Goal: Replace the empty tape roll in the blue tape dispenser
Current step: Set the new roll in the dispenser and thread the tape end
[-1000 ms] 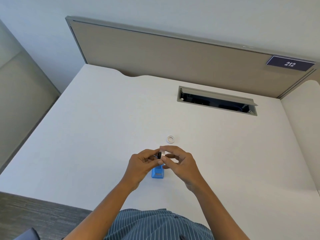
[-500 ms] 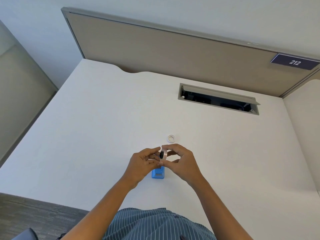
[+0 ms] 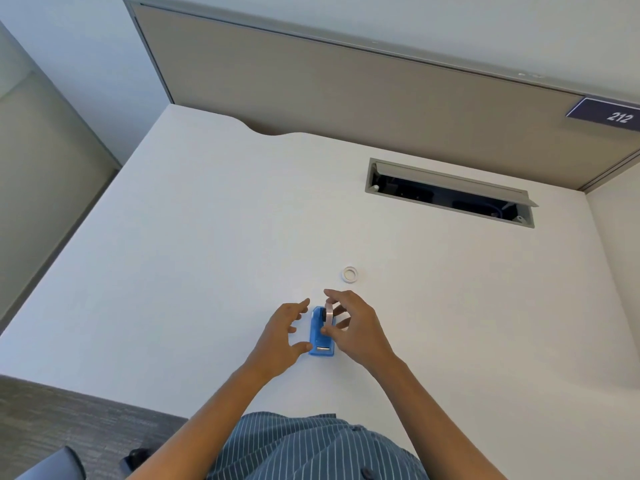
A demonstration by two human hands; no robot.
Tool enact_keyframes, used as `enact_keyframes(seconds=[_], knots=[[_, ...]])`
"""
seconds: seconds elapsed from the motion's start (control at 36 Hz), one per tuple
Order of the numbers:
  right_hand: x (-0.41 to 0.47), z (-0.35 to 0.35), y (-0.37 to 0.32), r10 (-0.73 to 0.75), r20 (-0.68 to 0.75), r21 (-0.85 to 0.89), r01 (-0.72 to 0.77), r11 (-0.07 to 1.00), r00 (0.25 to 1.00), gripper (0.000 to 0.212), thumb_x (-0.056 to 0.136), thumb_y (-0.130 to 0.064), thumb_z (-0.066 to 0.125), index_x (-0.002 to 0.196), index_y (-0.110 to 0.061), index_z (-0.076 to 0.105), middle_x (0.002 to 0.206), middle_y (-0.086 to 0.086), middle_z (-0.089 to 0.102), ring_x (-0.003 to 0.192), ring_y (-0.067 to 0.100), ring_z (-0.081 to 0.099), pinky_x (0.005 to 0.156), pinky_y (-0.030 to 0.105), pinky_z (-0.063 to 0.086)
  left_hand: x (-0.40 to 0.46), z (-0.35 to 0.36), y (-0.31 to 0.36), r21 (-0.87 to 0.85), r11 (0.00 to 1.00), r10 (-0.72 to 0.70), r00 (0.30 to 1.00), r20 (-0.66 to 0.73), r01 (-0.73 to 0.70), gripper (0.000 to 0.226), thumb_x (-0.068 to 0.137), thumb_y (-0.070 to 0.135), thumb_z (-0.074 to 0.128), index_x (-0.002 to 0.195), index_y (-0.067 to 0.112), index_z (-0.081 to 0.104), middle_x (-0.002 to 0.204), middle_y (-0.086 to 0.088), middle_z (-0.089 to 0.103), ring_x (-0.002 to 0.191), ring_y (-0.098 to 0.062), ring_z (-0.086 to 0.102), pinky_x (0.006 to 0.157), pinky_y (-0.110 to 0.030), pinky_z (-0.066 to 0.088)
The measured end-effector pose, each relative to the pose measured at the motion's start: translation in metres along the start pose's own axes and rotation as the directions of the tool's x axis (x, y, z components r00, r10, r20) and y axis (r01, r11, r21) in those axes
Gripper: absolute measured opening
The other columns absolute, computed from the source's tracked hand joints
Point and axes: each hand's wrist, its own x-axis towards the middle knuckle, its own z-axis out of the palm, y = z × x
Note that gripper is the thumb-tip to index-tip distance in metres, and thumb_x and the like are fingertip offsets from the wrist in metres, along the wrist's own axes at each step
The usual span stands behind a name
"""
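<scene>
The blue tape dispenser (image 3: 320,337) lies on the white desk (image 3: 207,271) between my hands. My right hand (image 3: 353,325) pinches a clear tape roll (image 3: 328,313) with a black hub on its left side, held upright just over the dispenser's far end. My left hand (image 3: 282,336) hovers at the dispenser's left side with fingers spread, its thumb tip near the dispenser's front corner; whether it touches is unclear. A small white empty roll core (image 3: 349,274) lies flat on the desk beyond my hands.
An open cable hatch (image 3: 450,194) is set into the desk at the back right. A beige partition (image 3: 346,98) with a "212" sign (image 3: 609,114) bounds the far edge. The desk's near edge drops to grey carpet (image 3: 69,417) at the left.
Both hands held the tape roll and hub together above the dispenser. Now my left hand has let go and opened, and my right hand has lowered the roll toward the dispenser's far end.
</scene>
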Motion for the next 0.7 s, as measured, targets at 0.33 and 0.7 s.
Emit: enact_keyframes(seconds=[0.33,0.7], knots=[[0.006,0.008,0.009,0.092,0.039,-0.142,-0.086,0.986,0.995,0.078,0.084,-0.018,0.09,0.153,-0.031,0.055,0.138,-0.007,0.065,0.132,0.012,0.053,0.104,0.021,0.04,0.007,0.008,-0.014,0.007,1.0,-0.011,0.999,0.031,0.011,0.098,0.081,0.022,0.093,0.161,0.029,0.038,0.151,0.007,0.05,0.129,-0.008,0.053,0.092,-0.001,0.045],[0.008,0.013,0.016,0.098,0.033,-0.149,-0.092,0.985,0.995,0.077,0.082,-0.02,0.093,0.15,-0.029,0.059,0.138,-0.006,0.066,0.131,0.012,0.052,0.103,0.02,0.038,0.012,0.007,-0.019,0.006,1.0,-0.022,0.999,0.047,0.022,0.1,0.081,0.023,0.093,0.163,0.029,0.036,0.15,0.007,0.05,0.133,-0.01,0.051,0.095,-0.006,0.044]])
